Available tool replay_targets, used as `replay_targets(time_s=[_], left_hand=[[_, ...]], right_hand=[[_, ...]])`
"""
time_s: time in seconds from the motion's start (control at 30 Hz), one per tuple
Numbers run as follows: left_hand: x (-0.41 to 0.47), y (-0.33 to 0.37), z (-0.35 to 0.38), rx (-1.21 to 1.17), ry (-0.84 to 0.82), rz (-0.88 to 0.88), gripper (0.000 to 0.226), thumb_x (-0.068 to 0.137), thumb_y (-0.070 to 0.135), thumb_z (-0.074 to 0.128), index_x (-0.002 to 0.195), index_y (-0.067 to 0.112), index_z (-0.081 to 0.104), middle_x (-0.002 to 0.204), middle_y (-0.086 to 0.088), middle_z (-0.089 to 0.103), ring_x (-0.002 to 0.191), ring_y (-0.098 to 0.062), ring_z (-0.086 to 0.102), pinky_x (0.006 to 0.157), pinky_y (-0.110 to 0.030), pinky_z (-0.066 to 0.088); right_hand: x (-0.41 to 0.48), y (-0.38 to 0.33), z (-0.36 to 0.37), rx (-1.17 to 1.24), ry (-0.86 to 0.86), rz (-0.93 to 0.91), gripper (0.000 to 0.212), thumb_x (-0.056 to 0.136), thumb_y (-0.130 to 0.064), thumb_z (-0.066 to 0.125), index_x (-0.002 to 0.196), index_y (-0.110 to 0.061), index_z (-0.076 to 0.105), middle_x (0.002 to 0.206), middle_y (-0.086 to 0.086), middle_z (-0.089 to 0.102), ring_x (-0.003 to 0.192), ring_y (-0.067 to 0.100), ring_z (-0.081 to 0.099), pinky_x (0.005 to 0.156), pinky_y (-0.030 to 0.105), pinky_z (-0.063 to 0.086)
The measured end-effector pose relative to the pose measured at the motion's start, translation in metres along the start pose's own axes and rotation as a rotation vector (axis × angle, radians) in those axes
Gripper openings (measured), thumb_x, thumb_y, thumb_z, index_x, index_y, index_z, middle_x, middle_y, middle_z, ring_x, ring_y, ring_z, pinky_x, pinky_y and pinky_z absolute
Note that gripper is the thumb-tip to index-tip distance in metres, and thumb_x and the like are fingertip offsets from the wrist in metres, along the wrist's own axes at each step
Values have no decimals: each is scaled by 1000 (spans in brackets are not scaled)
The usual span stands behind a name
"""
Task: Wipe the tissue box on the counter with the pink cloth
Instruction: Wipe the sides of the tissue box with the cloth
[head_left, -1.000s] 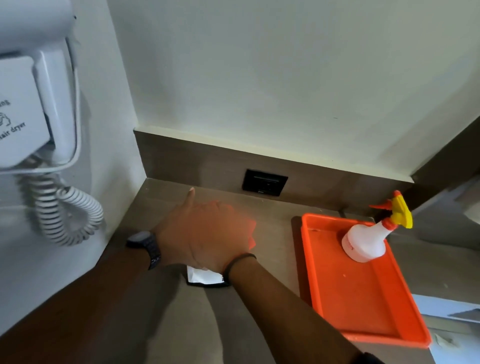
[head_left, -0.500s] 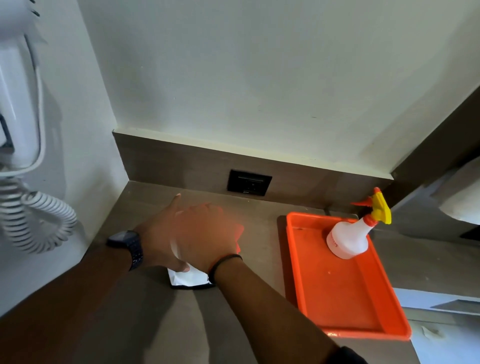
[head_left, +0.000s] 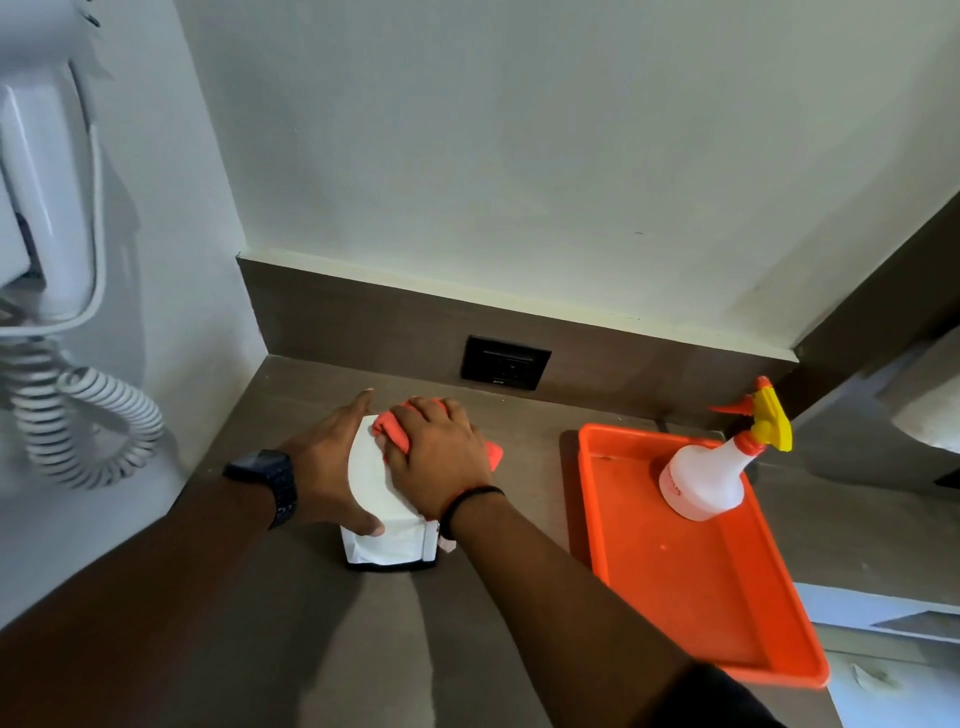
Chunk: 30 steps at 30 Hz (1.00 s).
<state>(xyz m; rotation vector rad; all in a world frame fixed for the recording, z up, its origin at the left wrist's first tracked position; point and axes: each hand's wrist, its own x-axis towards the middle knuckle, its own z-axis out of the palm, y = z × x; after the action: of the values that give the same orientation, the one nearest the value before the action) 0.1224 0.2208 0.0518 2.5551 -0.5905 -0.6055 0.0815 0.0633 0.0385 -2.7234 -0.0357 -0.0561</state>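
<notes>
A white tissue box (head_left: 375, 488) with a dark base stands on the brown counter (head_left: 322, 623) near the left corner. My left hand (head_left: 324, 467), with a dark watch on the wrist, grips the box's left side, thumb on the near top corner. My right hand (head_left: 439, 457) presses the bunched pink cloth (head_left: 390, 430) onto the top of the box. A bit of cloth also pokes out to the right of that hand. Most of the box top lies hidden under the hand.
An orange tray (head_left: 717, 587) lies to the right, holding a white spray bottle (head_left: 706, 478) with a yellow and orange trigger. A black wall socket (head_left: 505, 362) sits in the backsplash behind the box. A white wall hair dryer (head_left: 47, 208) with a coiled cord hangs at left.
My right hand has shifted right, uncovering the box's left top. The left hand has moved from under it to the box's left side. The pink cloth now shows under my fingers.
</notes>
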Motion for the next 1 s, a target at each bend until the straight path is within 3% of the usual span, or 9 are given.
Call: replay_targets(time_s=[0.2,0.3,0.4,0.5,0.57,0.67,0.73,0.83,1.0], left_hand=[[3,-8,3,72,24,92,132,29,69,81,141,28,25,138,9,38,128,-19,41,107,-38,40],[-1,-2,1,78,29,87,122,26,69,76,134,32,33,127,11,40,116,-14,44,101,-36,44],[-9,8,9,42,127,-46,122,20,68,75,130,29,37,128,4,46,114,-20,49,95,-36,45],[-16,34,39,-96,408,-282,122,20,69,79,123,16,44,127,-10,53,114,-31,52,93,-40,46],[-18,56,50,-128,509,-420,122,26,71,83,123,9,43,127,-17,51,117,-36,48,99,-44,40],[-3,57,33,125,398,-221,136,29,81,75,139,16,27,146,-13,36,134,-34,29,113,-48,25],[14,50,13,254,81,17,144,33,75,79,147,24,8,158,-5,16,144,-30,10,119,-49,13],[30,55,-7,456,-245,154,128,42,62,85,145,28,18,152,-1,30,139,-27,24,115,-50,26],[29,66,11,344,-13,-36,109,35,71,77,129,26,43,129,-3,52,115,-26,48,97,-45,46]], right_hand=[[-23,-6,6,-75,121,-216,40,88,-53,45,112,-31,67,127,-4,66,121,32,54,83,46,45],[-33,13,5,-13,103,-268,39,85,-48,50,114,-29,69,126,-2,68,122,31,56,82,45,47],[-41,29,5,343,156,15,33,88,-22,63,120,-18,67,123,7,69,115,26,59,95,38,45],[-43,33,-2,917,439,587,18,91,-7,63,95,-24,70,89,-4,71,77,1,63,80,29,47],[-42,45,-4,1055,584,748,24,92,-9,64,81,-30,65,81,-9,67,72,2,61,78,29,46],[-50,58,-7,1101,619,768,20,94,-12,63,84,-30,64,89,0,70,83,15,64,83,29,49],[-54,64,-7,1131,641,746,14,95,-10,63,91,-23,65,83,-3,68,75,9,62,72,20,48],[-59,73,-3,1099,643,732,7,94,-13,64,95,-18,70,82,-6,68,73,3,60,68,18,45],[-66,86,-1,1057,641,713,9,94,-11,63,97,-6,70,74,-4,64,57,-8,57,55,5,44]])
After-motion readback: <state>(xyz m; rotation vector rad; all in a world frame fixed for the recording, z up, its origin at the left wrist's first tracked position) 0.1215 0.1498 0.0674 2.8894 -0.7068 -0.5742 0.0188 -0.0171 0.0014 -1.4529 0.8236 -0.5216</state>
